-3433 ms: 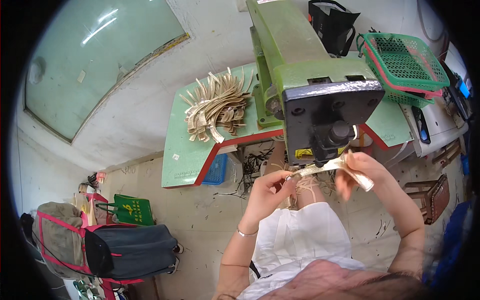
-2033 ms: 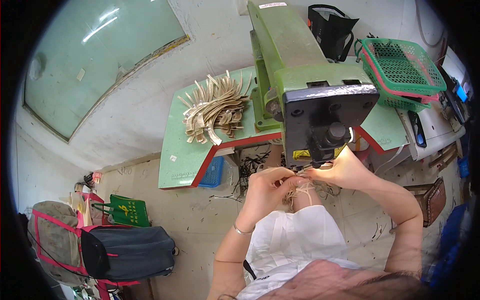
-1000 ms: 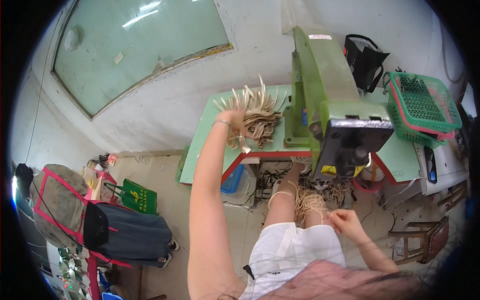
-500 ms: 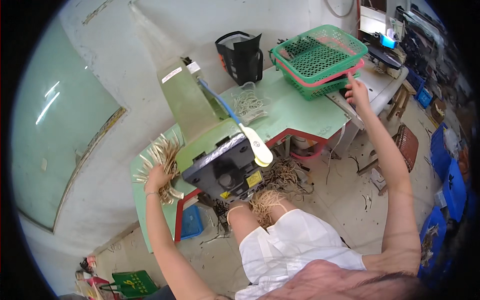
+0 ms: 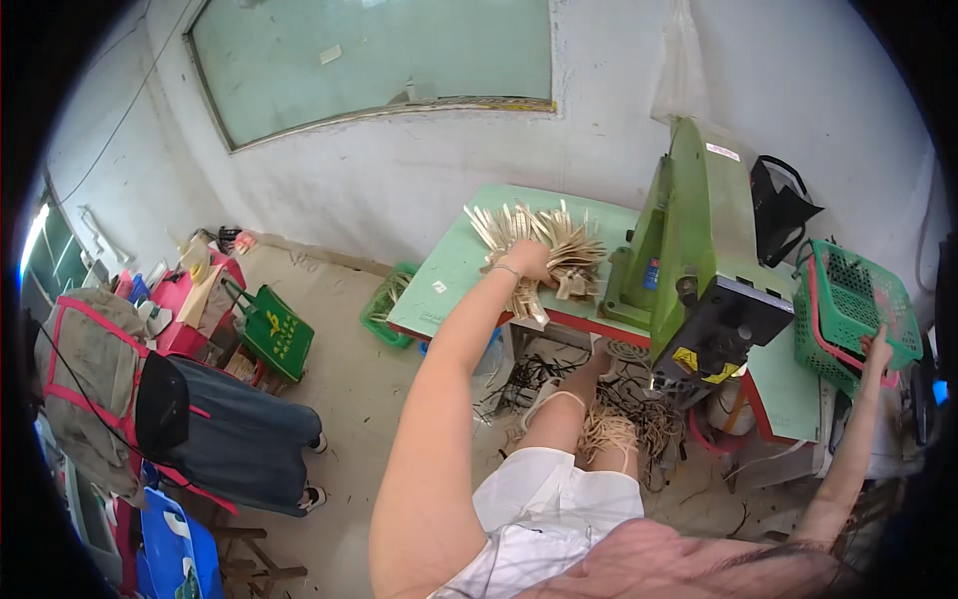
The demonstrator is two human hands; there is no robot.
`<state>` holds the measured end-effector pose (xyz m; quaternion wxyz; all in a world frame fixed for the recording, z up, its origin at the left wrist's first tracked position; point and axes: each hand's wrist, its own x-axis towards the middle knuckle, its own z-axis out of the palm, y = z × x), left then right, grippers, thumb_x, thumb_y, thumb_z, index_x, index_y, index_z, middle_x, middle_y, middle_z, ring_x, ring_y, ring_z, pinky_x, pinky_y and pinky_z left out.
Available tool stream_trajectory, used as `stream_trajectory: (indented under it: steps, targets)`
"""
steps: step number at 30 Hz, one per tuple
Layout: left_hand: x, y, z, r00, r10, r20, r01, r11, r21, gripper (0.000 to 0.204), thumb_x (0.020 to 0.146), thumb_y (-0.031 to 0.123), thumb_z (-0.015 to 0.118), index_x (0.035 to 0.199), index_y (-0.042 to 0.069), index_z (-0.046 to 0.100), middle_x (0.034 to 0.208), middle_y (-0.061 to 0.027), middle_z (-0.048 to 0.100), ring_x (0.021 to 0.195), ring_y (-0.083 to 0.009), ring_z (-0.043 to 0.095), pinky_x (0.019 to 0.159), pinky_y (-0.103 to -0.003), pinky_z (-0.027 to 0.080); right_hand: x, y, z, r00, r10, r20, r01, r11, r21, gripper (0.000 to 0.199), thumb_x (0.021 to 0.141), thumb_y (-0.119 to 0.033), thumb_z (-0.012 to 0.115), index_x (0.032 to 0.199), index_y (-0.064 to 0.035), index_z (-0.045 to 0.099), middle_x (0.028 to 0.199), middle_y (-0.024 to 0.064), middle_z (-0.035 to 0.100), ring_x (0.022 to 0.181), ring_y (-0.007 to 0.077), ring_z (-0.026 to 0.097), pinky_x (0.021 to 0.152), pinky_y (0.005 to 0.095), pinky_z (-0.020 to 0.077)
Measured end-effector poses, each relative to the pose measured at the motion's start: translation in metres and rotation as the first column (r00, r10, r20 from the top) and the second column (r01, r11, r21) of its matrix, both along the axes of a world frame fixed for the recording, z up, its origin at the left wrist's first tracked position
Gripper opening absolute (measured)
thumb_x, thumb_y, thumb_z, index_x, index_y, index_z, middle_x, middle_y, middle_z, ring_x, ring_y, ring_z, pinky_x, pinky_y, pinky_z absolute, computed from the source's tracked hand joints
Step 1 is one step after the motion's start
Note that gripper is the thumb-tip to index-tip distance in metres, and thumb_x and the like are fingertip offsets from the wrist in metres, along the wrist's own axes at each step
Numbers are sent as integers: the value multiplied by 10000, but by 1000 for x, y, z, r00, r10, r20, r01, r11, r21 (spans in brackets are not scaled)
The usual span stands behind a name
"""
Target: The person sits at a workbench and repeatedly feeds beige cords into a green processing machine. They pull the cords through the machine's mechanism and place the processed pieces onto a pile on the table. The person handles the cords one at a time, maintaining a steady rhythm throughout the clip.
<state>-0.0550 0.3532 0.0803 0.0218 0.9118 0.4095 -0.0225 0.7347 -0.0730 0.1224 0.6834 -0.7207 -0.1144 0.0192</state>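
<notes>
On the left part of the green table (image 5: 454, 262), my left hand (image 5: 531, 262) presses into a fanned pile of thin beige strips (image 5: 574, 245), fingers curled round some of them. Part of the pile is hidden under that palm. Out at the right, my right hand (image 5: 878, 351) is at the near rim of a green plastic basket (image 5: 848, 290), its fingers bent over the edge. A pink basket (image 5: 826, 334) is nested in the same stack. Between my hands stands a green press machine (image 5: 699, 220) with a black head (image 5: 728, 324).
A black bag (image 5: 783, 210) stands behind the machine. Beige cords (image 5: 609, 431) lie on my lap, with more tangled on the floor. At the left are a person in dark trousers (image 5: 235, 429), a green bag (image 5: 274, 329) and a blue bin (image 5: 175, 539). A green basket (image 5: 384, 317) sits beside the table.
The view has swung left, bringing another person and the floor there into sight. My left hand stays on the strips. My right hand has closed on the basket rim.
</notes>
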Motion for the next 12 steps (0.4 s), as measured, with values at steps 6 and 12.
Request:
stream_trajectory:
  steps: [6,12]
  targets:
    - [6,-14,3,995,-11,-96,12,1000,12,469,613,418,735,839,11,680,882,-169,665,856,-315,636,763,-399,498,-13,-37,27,977,103,187,-114,992,52,541,885,-443,511,876,89,611,760,152,663,637,190,640,588,251,510]
    - [8,-16,3,999,-19,-28,17,998,-60,358,643,345,724,823,37,692,853,-198,660,821,-331,640,751,-401,506,-148,-106,53,923,181,340,-267,937,225,496,916,-354,504,1258,4,485,1143,208,582,1057,223,581,897,277,459]
